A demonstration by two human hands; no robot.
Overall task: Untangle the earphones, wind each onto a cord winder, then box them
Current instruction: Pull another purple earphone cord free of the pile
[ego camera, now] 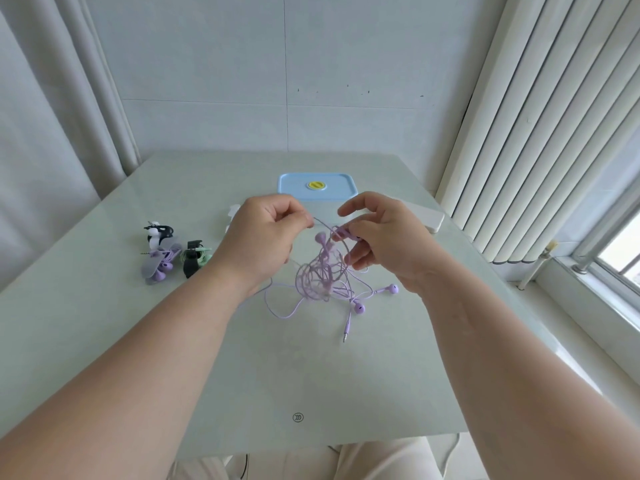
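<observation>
The pale glass table (138, 341) carries everything. In front of the blue-lidded box (294, 188), the left hand (263, 237) pinches a purple cord and the right hand (388, 240) pinches the inline remote; the purple earphone tangle (322, 278) hangs between them down to the table. Wound sets (173, 254) lie left of the box. Pulling the hands apart hard would likely cinch the knot tighter

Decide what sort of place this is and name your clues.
Probably a home or office room: a table beside a window, with a curtain and vertical blinds.
</observation>
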